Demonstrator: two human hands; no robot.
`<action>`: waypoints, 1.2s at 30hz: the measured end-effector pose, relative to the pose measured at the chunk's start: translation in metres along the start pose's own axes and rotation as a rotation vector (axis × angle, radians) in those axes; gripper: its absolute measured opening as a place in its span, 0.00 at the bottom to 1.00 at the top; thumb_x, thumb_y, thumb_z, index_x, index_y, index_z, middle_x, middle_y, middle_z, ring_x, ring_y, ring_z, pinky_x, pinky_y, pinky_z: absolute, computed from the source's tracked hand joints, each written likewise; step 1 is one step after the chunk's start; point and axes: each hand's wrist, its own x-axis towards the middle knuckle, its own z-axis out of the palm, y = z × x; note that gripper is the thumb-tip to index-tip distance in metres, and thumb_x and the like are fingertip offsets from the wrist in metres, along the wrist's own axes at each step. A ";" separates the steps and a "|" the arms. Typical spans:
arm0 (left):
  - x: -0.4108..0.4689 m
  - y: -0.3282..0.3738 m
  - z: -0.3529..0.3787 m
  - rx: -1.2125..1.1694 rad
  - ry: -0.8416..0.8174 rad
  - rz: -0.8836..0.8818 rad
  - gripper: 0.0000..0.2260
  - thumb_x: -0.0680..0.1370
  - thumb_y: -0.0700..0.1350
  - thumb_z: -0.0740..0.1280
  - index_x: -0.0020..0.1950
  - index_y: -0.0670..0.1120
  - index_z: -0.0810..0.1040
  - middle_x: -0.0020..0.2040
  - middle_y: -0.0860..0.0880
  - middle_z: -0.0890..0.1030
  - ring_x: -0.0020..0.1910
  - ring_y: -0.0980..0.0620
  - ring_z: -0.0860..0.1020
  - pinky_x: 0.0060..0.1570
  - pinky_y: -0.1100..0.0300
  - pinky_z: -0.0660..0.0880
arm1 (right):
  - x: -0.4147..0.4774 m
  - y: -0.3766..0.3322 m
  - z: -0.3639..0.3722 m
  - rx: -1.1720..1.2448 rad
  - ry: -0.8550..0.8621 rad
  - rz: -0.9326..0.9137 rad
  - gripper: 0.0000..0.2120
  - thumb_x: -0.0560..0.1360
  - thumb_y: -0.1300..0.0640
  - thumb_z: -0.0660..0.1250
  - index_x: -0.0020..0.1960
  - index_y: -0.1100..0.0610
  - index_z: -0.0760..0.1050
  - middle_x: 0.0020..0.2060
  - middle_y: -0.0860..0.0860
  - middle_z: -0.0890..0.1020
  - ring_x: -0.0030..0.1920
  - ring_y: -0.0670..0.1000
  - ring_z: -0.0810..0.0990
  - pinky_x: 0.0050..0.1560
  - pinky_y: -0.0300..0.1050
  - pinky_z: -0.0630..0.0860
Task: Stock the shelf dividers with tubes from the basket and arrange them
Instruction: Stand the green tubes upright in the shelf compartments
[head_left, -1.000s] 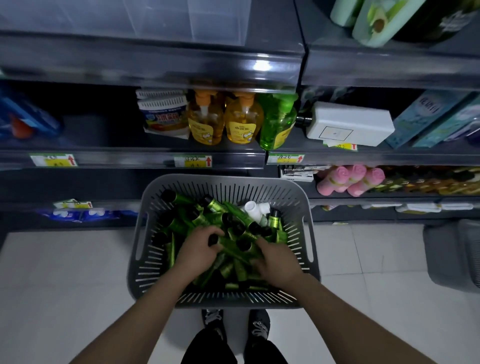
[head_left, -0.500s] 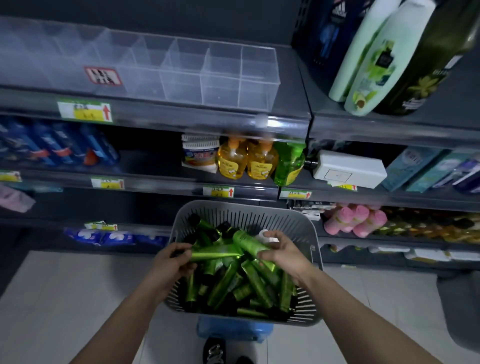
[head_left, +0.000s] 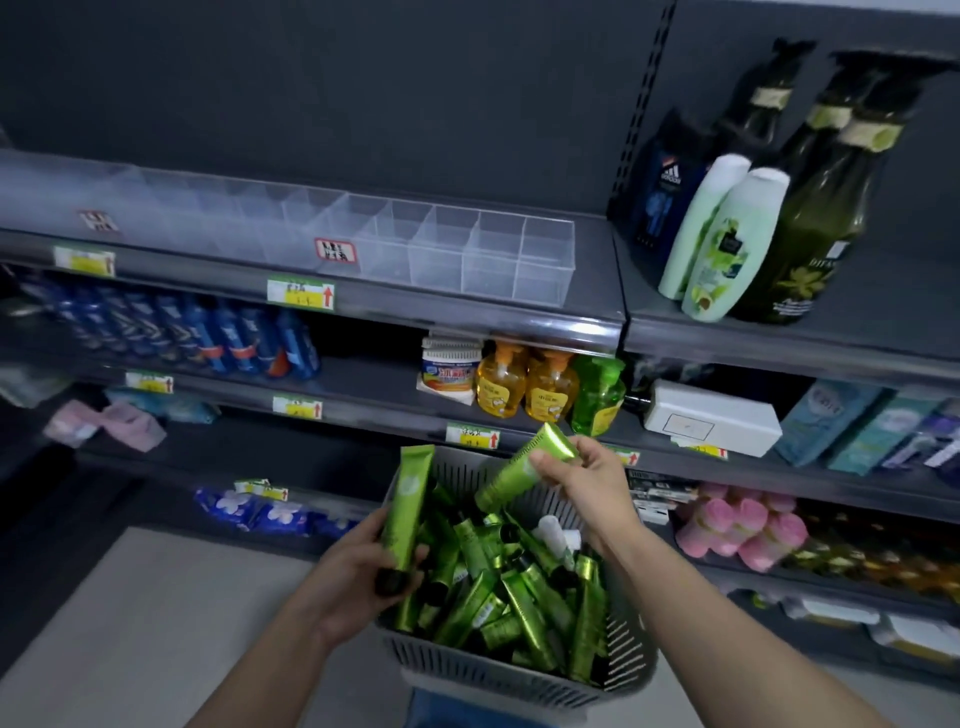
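- The top shelf (head_left: 592, 270) runs across the upper half of the frame. Above it there is dark open back panel with nothing hanging in the way, so there is clear room to come in from over the top.
- The clear dividers (head_left: 493, 260) sit on that shelf at centre, a row of see-through cells that all look unfilled. Their thin walls are hard to read against the grey, so I judge a tube could clip an edge on the way in.
- Tall bottles (head_left: 727, 244) crowd the upper right, just beside the last cell. That looks like the tight side.
- The grey slatted basket (head_left: 493, 670) is at lower centre, well below the dividers.
- A heap of green tubes (head_left: 524, 597) fills it, lying every which way, with one white tube (head_left: 553, 535) among them.
- The left hand (head_left: 353, 577) is wrapped around the lower end of one upright tube (head_left: 408, 504), near its black cap (head_left: 389, 582).
- The right hand (head_left: 587, 483) pinches a second tube (head_left: 511, 473) near its flat crimped end, tilted over the basket.
- These look light, soft-bodied and glossy, so likely slippery. I judge the firm cap end to be the safer hold, with the squashy middle best left alone.
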 end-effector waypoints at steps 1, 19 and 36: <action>0.000 0.003 0.005 0.010 -0.006 0.025 0.22 0.68 0.29 0.59 0.57 0.46 0.76 0.43 0.41 0.80 0.40 0.46 0.81 0.35 0.54 0.80 | 0.000 -0.006 0.003 -0.010 -0.004 -0.032 0.10 0.71 0.61 0.74 0.45 0.66 0.75 0.29 0.52 0.71 0.33 0.52 0.71 0.33 0.36 0.72; 0.002 0.173 0.075 0.508 -0.203 0.560 0.08 0.79 0.36 0.61 0.55 0.46 0.75 0.53 0.47 0.82 0.48 0.48 0.82 0.49 0.52 0.79 | 0.007 -0.130 0.080 -0.287 -0.004 -0.413 0.06 0.76 0.61 0.68 0.48 0.55 0.71 0.28 0.51 0.69 0.25 0.41 0.66 0.27 0.31 0.64; 0.046 0.279 0.203 0.759 -0.251 0.980 0.11 0.73 0.33 0.70 0.43 0.49 0.75 0.39 0.48 0.77 0.41 0.46 0.77 0.47 0.38 0.77 | 0.045 -0.237 0.046 -0.293 0.205 -0.649 0.03 0.73 0.64 0.71 0.43 0.57 0.79 0.34 0.53 0.81 0.30 0.42 0.78 0.31 0.30 0.71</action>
